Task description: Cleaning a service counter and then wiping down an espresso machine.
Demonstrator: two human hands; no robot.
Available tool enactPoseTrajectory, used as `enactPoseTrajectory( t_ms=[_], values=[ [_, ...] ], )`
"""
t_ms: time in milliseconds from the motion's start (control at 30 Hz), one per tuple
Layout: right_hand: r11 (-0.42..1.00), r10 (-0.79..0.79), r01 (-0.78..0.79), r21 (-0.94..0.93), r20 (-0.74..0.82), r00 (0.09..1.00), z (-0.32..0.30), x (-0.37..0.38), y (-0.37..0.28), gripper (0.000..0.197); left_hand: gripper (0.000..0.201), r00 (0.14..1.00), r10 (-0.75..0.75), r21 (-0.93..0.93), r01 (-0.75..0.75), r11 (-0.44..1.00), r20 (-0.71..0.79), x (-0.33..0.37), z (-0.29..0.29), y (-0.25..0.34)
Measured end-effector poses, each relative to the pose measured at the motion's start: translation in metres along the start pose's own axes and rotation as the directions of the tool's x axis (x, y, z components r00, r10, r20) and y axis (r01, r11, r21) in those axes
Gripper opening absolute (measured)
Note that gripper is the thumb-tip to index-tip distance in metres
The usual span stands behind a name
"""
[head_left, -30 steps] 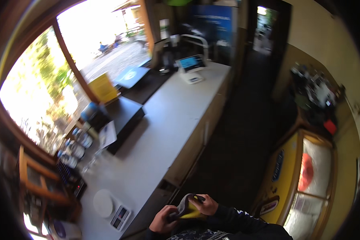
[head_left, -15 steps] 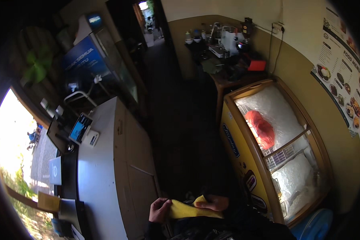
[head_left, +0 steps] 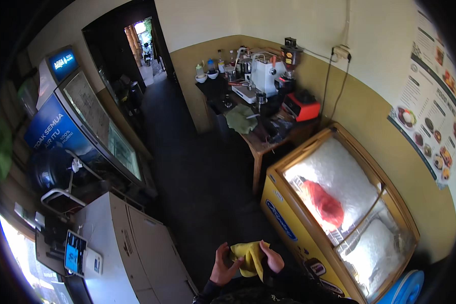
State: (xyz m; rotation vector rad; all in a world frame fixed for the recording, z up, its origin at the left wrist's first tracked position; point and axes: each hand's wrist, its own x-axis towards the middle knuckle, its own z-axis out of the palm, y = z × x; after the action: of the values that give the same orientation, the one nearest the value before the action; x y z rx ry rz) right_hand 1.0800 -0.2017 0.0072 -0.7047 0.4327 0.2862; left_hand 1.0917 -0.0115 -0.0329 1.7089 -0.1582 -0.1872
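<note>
So the biggest thing around the hands is the yellow chest freezer with a brown-framed glass lid, just ahead and to the right of the grip. Off to the left there's a pale, flat-topped counter with cabinet doors, and past it, farther out front-left, a tall blue drinks fridge with a glass door. Well ahead stands a dark-topped wooden table carrying a boxy white espresso machine. A white-framed tablet with a blue screen sits on the counter, well left of the grip. Then the small stuff: a soft yellow cloth is up off any surface, right between the two hands, so neither is really nearer. It's bunched, so the long axis is kinda fuzzy, but the top edge runs roughly left to right and a fold droops toward the body. The right hand looks to be pinching its upper right corner. The left hand has fingers loosely spread, thumb against the cloth's left side; can't tell if it's actually gripping.
</note>
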Motion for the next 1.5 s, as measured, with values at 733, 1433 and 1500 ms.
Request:
enactPoseTrajectory(
  t_ms=[733,1433,1500],
  values=[
    [0.985,0.074,-0.08,-0.155,-0.042,0.996,0.075,0.466,-0.232,0.032,0.024,0.887,-0.353,-0.184,0.416,0.89,0.296,0.521,-0.1,0.031],
    [0.926,-0.257,0.202,-0.319,-0.14,0.956,0.194,0.7,-0.385,0.022,0.041,0.876,-0.432,-0.472,0.479,0.74,0.212,0.976,-0.203,0.111],
    [0.924,-0.286,0.236,-0.3,-0.136,0.948,0.212,0.723,-0.397,0.024,0.039,0.921,-0.324,-0.4,0.387,0.831,0.217,1.038,-0.229,0.111]
  ],
)
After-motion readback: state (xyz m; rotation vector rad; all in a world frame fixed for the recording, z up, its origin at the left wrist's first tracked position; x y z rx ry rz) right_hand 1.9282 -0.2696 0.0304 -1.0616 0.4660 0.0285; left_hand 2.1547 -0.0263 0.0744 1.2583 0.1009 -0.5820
